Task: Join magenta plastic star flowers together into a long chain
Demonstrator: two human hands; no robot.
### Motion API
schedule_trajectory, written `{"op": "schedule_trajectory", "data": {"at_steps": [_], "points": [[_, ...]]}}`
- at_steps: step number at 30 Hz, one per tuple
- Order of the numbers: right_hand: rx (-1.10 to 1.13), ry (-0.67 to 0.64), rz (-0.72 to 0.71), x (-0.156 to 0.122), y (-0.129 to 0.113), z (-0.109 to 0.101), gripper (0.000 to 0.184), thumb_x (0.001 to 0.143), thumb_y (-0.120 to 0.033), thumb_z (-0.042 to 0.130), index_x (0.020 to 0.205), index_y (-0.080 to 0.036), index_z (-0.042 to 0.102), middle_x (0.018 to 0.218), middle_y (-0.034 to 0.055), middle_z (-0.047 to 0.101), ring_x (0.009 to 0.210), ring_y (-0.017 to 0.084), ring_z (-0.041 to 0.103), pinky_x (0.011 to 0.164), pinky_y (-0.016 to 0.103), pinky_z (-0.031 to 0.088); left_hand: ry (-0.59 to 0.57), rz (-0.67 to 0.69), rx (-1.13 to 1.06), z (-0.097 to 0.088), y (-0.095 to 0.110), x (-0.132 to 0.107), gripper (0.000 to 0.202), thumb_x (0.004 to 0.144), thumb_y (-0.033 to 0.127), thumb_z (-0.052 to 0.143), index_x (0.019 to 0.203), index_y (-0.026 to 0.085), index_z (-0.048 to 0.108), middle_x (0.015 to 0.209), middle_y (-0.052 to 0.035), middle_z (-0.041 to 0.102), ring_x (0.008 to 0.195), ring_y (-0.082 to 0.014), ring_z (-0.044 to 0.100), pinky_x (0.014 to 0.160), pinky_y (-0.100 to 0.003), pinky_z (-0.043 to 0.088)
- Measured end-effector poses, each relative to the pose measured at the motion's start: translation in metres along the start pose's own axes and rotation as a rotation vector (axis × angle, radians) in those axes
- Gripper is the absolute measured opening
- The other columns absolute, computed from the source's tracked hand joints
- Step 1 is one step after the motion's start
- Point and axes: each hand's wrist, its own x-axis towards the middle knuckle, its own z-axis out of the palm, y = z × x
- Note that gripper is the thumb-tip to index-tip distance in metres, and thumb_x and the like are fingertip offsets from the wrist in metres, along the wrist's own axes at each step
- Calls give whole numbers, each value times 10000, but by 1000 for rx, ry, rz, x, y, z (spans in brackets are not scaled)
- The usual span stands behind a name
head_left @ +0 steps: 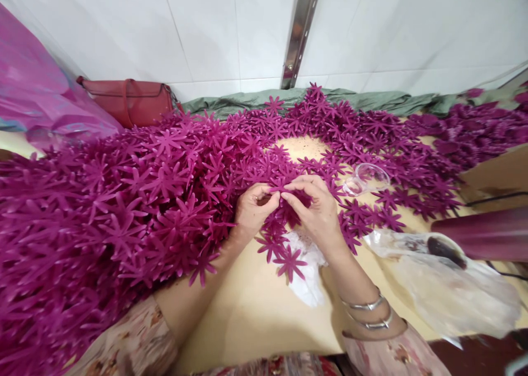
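My left hand [258, 205] and my right hand [314, 210] meet over the table, thumbs and index fingertips pinched together. Between them is a small magenta artificial flower piece [275, 189], mostly hidden by the fingers. A big heap of the same star-shaped artificial flower pieces [165, 183] rises beside and behind my left hand. Right below the hands, one flower piece [291, 263] lies flat, partly over a crumpled white sheet [308, 293]. Two silver bangles circle my right wrist.
A clear plastic cup [371, 177] lies among flower pieces right of my hands. Nearer on the right are a clear plastic bag [457, 293] and a dark red cylinder [487, 233]. A red handbag [127, 98] and green cloth [247, 102] line the white wall.
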Motion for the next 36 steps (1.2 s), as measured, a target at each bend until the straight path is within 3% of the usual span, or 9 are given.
{"op": "schedule_trajectory", "data": {"at_steps": [7, 12, 15, 19, 23, 26, 28, 31, 36], "points": [[15, 11, 32, -1, -2, 1, 142, 964, -310, 636, 853, -255, 704, 958, 46, 672, 976, 220, 642, 931, 395, 502, -15, -9, 0, 0, 7, -1, 107, 815, 279, 713, 769, 183, 709, 809, -11, 693, 744, -122, 633, 732, -234, 501], [52, 64, 89, 1, 3, -1, 181, 977, -321, 615, 831, -239, 682, 973, 54, 674, 994, 218, 635, 947, 387, 484, 40, -9, -19, 0, 4, 1, 98, 833, 271, 722, 821, 177, 744, 866, -36, 715, 811, -136, 661, 798, -250, 532], [81, 68, 147, 1, 6, -2, 237, 985, -351, 595, 795, -225, 661, 934, 47, 673, 932, 208, 628, 914, 374, 478, 74, -12, -56, 1, 1, 2, 155, 817, 274, 758, 932, 169, 760, 1010, -55, 692, 893, -136, 690, 868, -255, 551], [112, -21, 247, 1, 6, 0, 306, 988, -397, 583, 753, -217, 658, 821, 21, 630, 834, 192, 597, 861, 350, 470, -27, 15, -94, 0, 3, 0, 294, 793, 280, 809, 1069, 190, 765, 1176, -73, 641, 1057, -161, 688, 973, -269, 547], [125, -67, 277, 0, 2, 1, 386, 996, -451, 566, 692, -217, 611, 794, 14, 612, 819, 188, 590, 836, 337, 463, -27, 75, 24, -1, 5, -1, 64, 831, 228, 755, 878, 186, 768, 953, -43, 680, 912, -145, 674, 870, -257, 537], [155, -80, 313, 0, -1, -1, 456, 1024, -532, 467, 746, -218, 647, 869, 31, 665, 864, 196, 621, 853, 346, 471, 16, 85, 56, -1, 4, 0, 56, 845, 215, 714, 808, 182, 742, 873, -29, 681, 839, -136, 656, 806, -252, 509], [176, -92, 335, 0, -2, -2, 422, 1004, -559, 495, 853, -220, 697, 944, 42, 700, 907, 205, 641, 871, 353, 484, 29, 79, 57, -1, 3, 1, 54, 836, 223, 717, 812, 179, 738, 877, -28, 682, 835, -136, 654, 798, -253, 501], [170, -111, 328, 0, 0, -1, 276, 874, -469, 729, 999, -223, 714, 997, 42, 715, 921, 210, 650, 861, 351, 501, 49, 70, 67, -2, 3, 1, 50, 826, 222, 716, 809, 180, 737, 875, -26, 685, 839, -137, 655, 801, -253, 497], [109, -44, 243, -1, 6, 1, 95, 881, -312, 701, 858, -220, 709, 906, 29, 685, 871, 194, 636, 850, 349, 484, 39, 73, 74, -1, 3, 0, 53, 824, 231, 725, 801, 187, 745, 850, -18, 679, 795, -126, 648, 757, -239, 498]]}}
